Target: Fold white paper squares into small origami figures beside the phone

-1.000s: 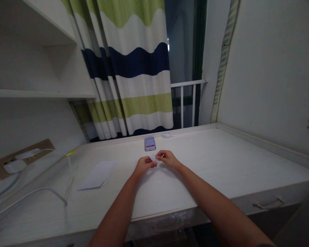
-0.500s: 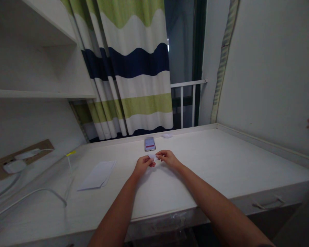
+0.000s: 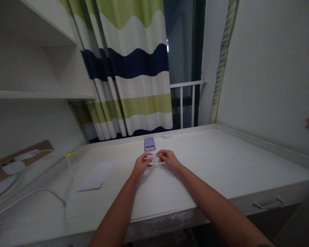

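Paper slip (image 3: 153, 157) is the main thing here, held out over the middle of the desk (image 3: 208, 161) between both hands. Left hand (image 3: 142, 164) is closed into a pinch on the slip's left end, and right hand (image 3: 169, 159) is closed the same way on its right end, with the two hands almost meeting around it. Can't see if the slip is touching the desk or sitting just above it. It's right in front of a phone (image 3: 149, 144), which lies flat with its screen lit.

Handling-wise, I'd guess it's super light and soft, with barely any weight or stiffness. Squeeze it too hard and it'll probably crease or curl, and it could easily cling to a damp fingertip. Best place to hold it looks like the ends or edges, using just the fingertips, pretty much like here. Lighting's dim and the slip is tiny in the shot, so I can't really tell if it's plain paper, a sticker or something folded.

Around it, a sheet of white paper (image 3: 98, 175) lies flat on the desk, well left of the hands, and a small white scrap (image 3: 166, 136) sits near the back edge, past the phone. A white cable (image 3: 33, 195) runs along the left side from a wall socket panel (image 3: 42, 146), and a striped curtain (image 3: 136, 68) hangs behind the desk.
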Tool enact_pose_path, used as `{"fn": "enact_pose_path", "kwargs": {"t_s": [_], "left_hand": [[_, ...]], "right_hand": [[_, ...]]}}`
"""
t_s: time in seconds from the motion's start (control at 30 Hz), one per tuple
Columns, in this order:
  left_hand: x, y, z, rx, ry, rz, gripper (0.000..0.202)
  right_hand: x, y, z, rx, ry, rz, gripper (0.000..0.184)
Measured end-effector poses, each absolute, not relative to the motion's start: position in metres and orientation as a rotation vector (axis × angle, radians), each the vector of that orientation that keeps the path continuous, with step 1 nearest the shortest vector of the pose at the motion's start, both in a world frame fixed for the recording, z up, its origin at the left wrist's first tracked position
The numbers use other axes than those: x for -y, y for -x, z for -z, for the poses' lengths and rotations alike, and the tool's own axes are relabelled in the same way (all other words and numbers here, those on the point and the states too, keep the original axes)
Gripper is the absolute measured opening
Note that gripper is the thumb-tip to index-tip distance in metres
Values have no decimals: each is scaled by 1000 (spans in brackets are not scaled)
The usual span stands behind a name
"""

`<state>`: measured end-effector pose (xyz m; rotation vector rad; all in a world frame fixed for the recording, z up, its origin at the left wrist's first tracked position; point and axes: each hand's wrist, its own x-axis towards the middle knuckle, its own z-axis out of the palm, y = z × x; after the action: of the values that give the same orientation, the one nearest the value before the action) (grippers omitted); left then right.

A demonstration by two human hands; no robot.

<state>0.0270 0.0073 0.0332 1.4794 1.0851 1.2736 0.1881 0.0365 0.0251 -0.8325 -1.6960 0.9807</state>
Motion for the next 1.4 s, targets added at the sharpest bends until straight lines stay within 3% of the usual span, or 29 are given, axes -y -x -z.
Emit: {"fn": "enact_pose_path", "kwargs": {"t_s": [0.53, 0.77, 0.87, 1.23, 1.4], "left_hand": [[-7, -29, -30, -1060, -1486, -1165, 32], [-8, -30, -29, -1043, -1469, -1248, 37], [-7, -30, -30, -1040, -1451, -1248, 41], [-7, -29, -32, -1062, -1388, -1320, 25], [-10, -26, -30, -1043, -1344, -1379, 23]], "right_hand": [[-34, -185, -22, 1820, 744, -875, 24], [-32, -184, -21, 1783, 711, -934, 38], [-34, -184, -18, 1781, 694, -926, 35], [-30, -183, -21, 1861, 736, -801, 14], [-32, -183, -20, 1852, 737, -812, 15]]}}
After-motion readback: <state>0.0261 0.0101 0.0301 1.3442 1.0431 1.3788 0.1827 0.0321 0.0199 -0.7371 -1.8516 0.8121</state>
